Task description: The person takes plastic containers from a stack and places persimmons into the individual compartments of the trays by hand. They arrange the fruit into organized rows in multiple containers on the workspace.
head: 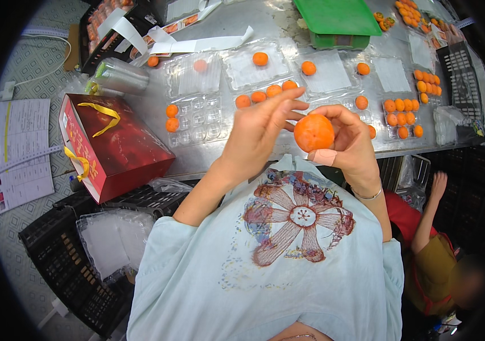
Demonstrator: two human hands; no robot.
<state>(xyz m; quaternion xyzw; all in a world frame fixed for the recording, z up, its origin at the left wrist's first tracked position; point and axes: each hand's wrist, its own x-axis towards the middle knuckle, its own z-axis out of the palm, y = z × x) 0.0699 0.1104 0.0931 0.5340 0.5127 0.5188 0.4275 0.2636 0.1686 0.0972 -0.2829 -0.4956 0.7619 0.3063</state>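
My right hand point(349, 149) holds an orange persimmon point(314, 133) above the table's front edge, thumb below it and fingers behind. A plaster is wrapped on that thumb. My left hand point(259, 132) is held up just left of the fruit with its fingers spread and nothing in it; whether a fingertip touches the fruit I cannot tell. Behind the hands lies a row of persimmons point(274, 91) in a clear plastic tray, partly hidden. To the left, a clear tray with round cups point(198, 115) bears two persimmons point(172, 124) in its left column.
A red gift bag point(127, 145) with yellow handles stands at the left table edge. A green crate point(338, 21) is at the back, a fuller persimmon tray point(401, 113) to the right. Black crates point(76, 264) stand lower left. Another person's arm point(427, 213) shows at right.
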